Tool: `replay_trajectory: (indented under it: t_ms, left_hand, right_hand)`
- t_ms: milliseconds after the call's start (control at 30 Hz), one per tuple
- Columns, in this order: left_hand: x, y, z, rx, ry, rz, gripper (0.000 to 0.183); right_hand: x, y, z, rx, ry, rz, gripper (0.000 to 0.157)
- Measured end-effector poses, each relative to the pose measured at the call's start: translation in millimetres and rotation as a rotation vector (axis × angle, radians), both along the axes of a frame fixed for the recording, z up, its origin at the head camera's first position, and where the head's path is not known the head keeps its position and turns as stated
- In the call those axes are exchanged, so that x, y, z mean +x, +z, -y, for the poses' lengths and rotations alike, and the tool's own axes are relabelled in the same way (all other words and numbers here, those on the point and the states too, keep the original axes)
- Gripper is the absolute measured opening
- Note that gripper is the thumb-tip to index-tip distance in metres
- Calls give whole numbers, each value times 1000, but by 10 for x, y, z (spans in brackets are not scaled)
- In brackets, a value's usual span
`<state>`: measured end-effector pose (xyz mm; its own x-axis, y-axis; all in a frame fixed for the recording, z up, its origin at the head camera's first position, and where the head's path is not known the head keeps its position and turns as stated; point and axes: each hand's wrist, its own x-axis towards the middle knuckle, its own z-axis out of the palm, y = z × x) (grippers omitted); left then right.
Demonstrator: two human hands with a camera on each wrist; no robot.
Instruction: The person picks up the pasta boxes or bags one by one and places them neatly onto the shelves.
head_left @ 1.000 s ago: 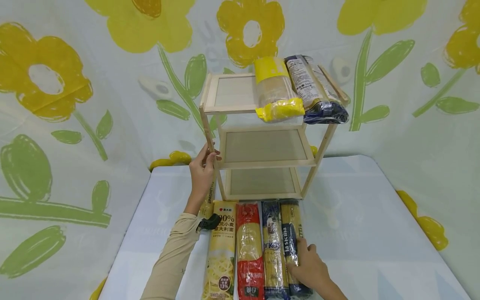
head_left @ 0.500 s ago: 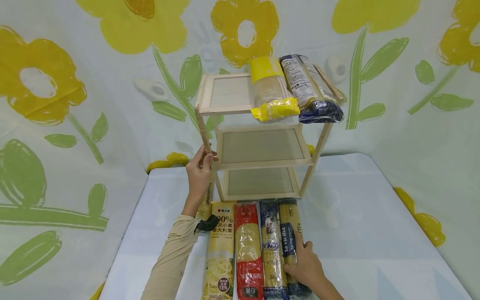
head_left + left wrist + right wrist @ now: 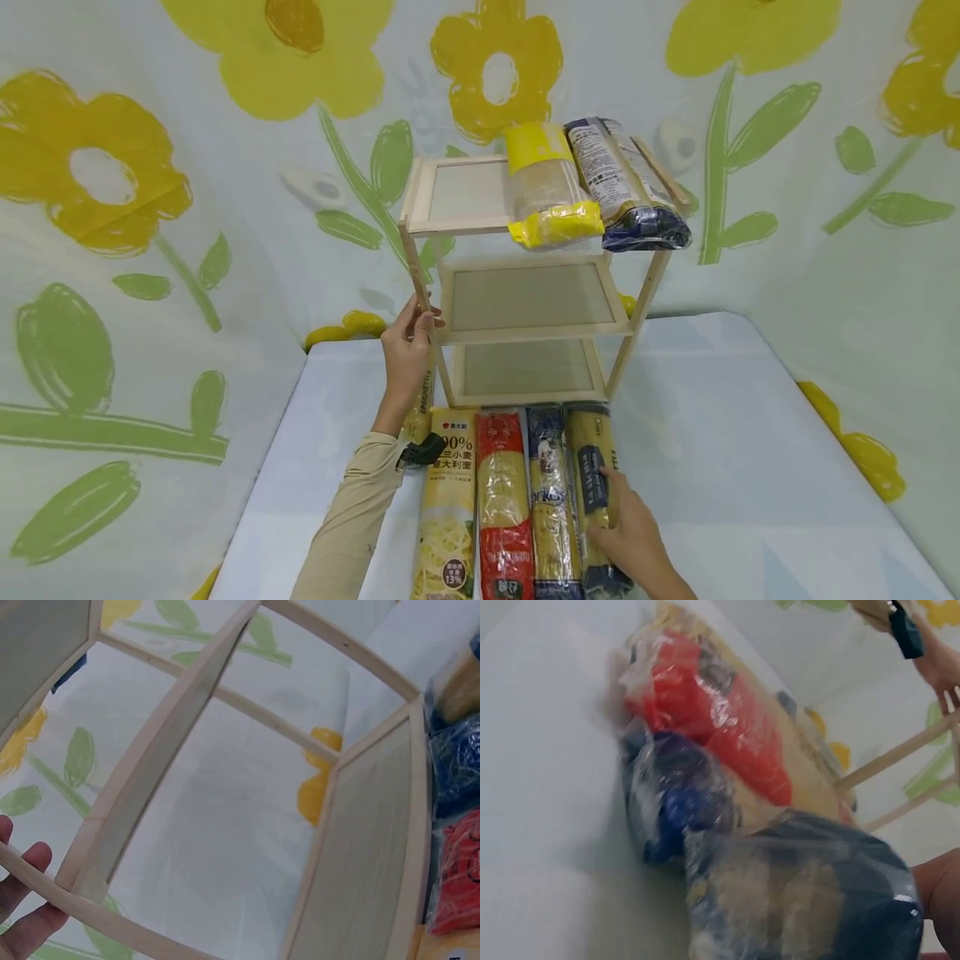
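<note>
My left hand [image 3: 407, 357] holds the left front post of a three-tier wooden shelf rack [image 3: 536, 337], thumb and fingers around the post beside the middle tier. In the left wrist view its fingertips [image 3: 36, 856] show at the post. My right hand [image 3: 636, 533] grips the rightmost spaghetti packet [image 3: 590, 450], dark blue with a la Sicilia label, from its right side. The right wrist view shows that packet's clear and blue end close up, raised beside its neighbours. Left of it lie a blue spaghetti packet [image 3: 550, 500], a red packet [image 3: 504, 492] and a wide yellow packet [image 3: 450, 492].
On the rack's top tier lie a yellow pasta packet [image 3: 551, 179] and a blue-and-white one [image 3: 611, 179], their ends overhanging the front. Another spaghetti packet [image 3: 422, 400] lies left of the rack, partly behind my left arm. A white table [image 3: 720, 467] carries everything; a flowered cloth hangs behind.
The rightmost packet has shifted a little right from the blue one and turned in my right hand, its label now facing differently. My left hand keeps its hold on the post.
</note>
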<state>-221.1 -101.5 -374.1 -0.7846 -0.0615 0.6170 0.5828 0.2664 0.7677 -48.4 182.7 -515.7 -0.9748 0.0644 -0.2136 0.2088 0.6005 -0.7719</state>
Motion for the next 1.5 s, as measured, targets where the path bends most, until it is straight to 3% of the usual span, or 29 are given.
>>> replay_trajectory:
  t_ms: [200,600,900,1133,1500]
  left_hand:
    - [6,-6,-19,2,4,-6,34]
    - [-6,1,-10,8,3,6,35]
    - [-11,9,-3,-1,2,-12,34]
    - [-9,4,3,8,10,-18,35]
    - [-12,12,-7,4,8,-24,35]
  right_hand:
    - [98,165,-106,-116,-85,63,81]
    - [147,578,-450,-70,-151,50,87]
    - [30,988,-706,-43,-139,-41,92]
    - [-93,1297,-876,-19,-110,-171,89]
    - [-222,1765,-1086,30,-92,-283,87]
